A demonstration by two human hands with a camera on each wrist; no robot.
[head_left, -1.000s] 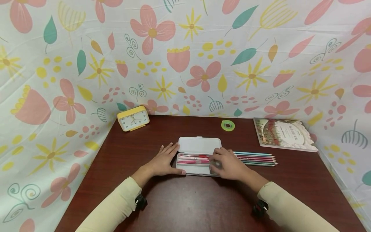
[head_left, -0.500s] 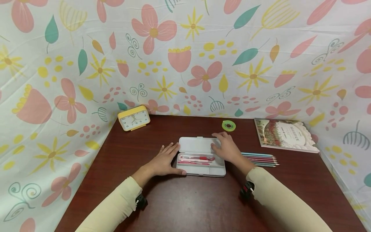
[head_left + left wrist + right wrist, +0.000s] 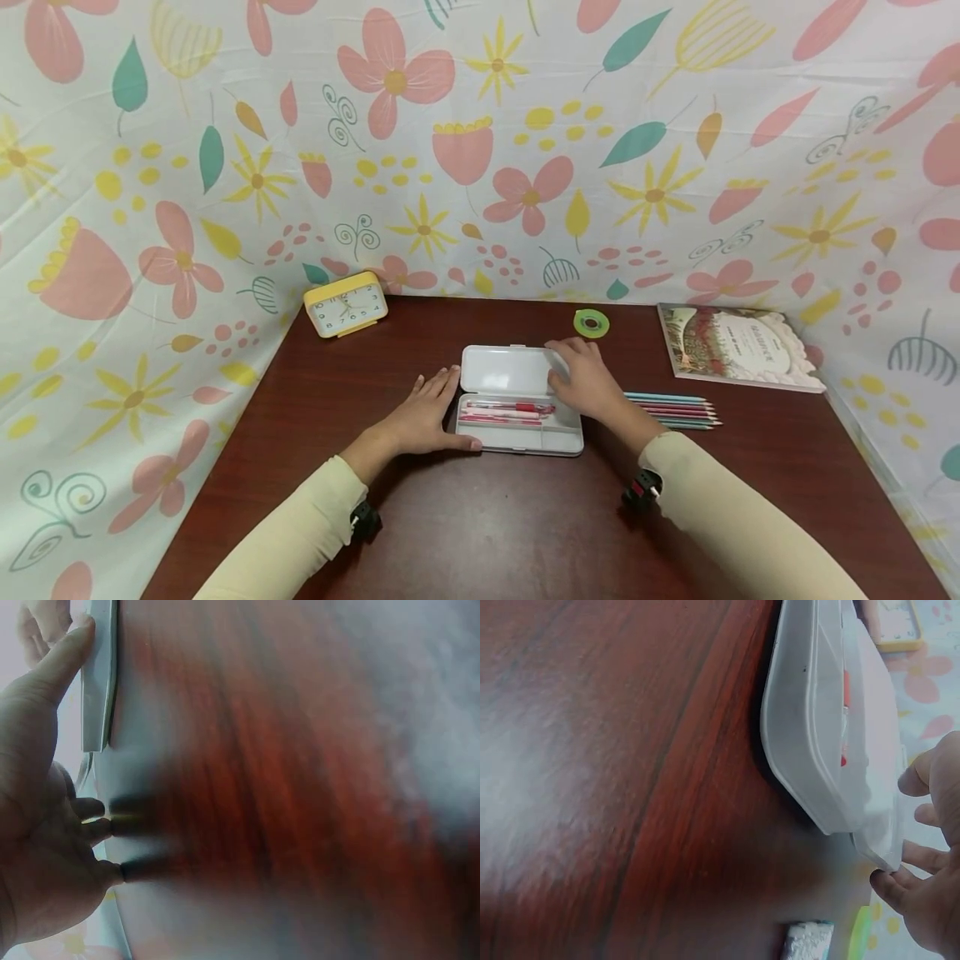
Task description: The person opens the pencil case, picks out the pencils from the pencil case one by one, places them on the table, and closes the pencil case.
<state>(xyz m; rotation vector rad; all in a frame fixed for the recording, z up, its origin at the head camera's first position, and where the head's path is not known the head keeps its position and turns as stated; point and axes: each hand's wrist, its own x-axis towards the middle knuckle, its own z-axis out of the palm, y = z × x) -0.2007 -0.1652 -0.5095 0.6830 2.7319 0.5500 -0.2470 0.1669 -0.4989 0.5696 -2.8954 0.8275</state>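
A white pencil case (image 3: 561, 442) lies unfolded on the table, its hinged lid (image 3: 501, 369) on the far side, tilted slightly up. Several red and pink pens (image 3: 506, 412) lie in its back compartment; the front ones hold nothing visible. My left hand (image 3: 420, 419) rests at the case's left end, fingers spread and fairly straight, thumb along the front edge; the left wrist view shows that thumb (image 3: 71, 656) against the case wall. My right hand (image 3: 588, 385) holds the lid by its far right corner. In the right wrist view its fingertips (image 3: 885, 883) reach around the lid's corner.
Several colored pencils (image 3: 671, 410) lie in a row right of the case, partly behind the right forearm. Farther back are a yellow clock (image 3: 347, 306), a green tape roll (image 3: 591, 323) and a book (image 3: 738, 346). Floral cloth (image 3: 480, 208) borders the table.
My right hand has gone from the case's right compartments to the lid's far right corner. The lid has since tipped up slightly. My left hand has stayed in place.
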